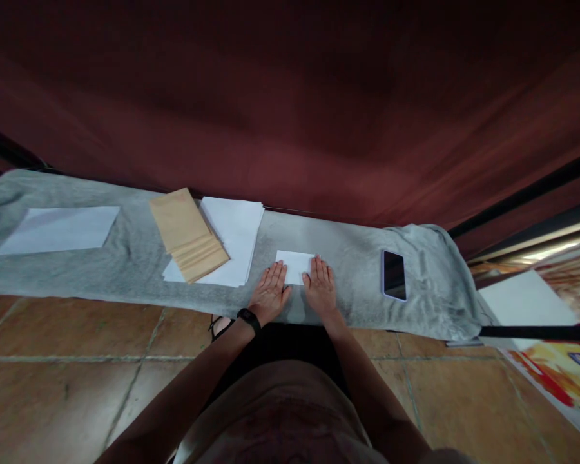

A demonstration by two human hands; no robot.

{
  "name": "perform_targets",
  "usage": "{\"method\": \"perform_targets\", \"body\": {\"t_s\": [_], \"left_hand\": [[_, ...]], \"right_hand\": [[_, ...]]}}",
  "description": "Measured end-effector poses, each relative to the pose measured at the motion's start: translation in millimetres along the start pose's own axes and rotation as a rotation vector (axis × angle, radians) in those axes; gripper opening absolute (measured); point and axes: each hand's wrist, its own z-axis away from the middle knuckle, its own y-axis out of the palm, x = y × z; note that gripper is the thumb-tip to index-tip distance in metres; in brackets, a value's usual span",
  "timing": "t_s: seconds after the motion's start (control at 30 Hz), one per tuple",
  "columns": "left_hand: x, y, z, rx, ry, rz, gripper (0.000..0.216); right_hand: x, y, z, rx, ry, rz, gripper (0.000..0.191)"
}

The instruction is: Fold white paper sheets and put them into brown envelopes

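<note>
Lying along a grey cloth that runs from nine to three o'clock, everything sits on one long covered surface. A single white sheet rests far out at nine o'clock. Nearer the middle, a stack of brown envelopes lies tilted across the left edge of a pile of white paper, both at about ten o'clock from the hands.

The left hand, with a black wristband at its six o'clock, lies flat and palm down. Its fingers are extended and its fingertips touch the left edge of a small folded white paper. That paper sits on the cloth at twelve o'clock from the person, between the two hands. The right hand is likewise flat and unclenched, with its fingers on the paper's right edge; neither hand pinches anything.

A dark phone lies face up at three o'clock from the right hand, apart from it.
</note>
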Motion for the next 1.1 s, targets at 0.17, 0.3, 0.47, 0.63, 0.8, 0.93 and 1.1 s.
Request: {"method": "perform_targets", "body": {"t_s": [0.17, 0.3, 0.47, 0.63, 0.8, 0.93, 1.1], "left_hand": [[-4, 0, -7, -0.008, -0.085, -0.016, 0.061], [-20, 3, -27, 0.022, -0.078, 0.002, 0.058], [-35, 14, -51, 0.083, -0.024, 0.025, 0.057], [-25, 16, -54, 0.083, -0.041, 0.006, 0.062], [-9, 13, -49, 0.042, -0.120, -0.005, 0.065], [-6, 14, -47, 0.028, -0.136, -0.015, 0.066], [-5, 15, -47, 0.034, -0.123, -0.018, 0.064]], "right_hand": [[-2, -2, 2, -0.011, 0.006, 0.006, 0.058], [-2, -4, 1, 0.033, 0.013, 0.013, 0.059], [-1, -7, 0, 0.079, 0.031, 0.016, 0.057], [0, -8, -1, 0.082, 0.036, 0.016, 0.057], [0, -8, 0, 0.029, 0.031, 0.006, 0.057], [3, -11, -3, 0.041, 0.055, 0.020, 0.055], [22, -8, -19, 0.090, 0.102, -0.006, 0.052]]}}
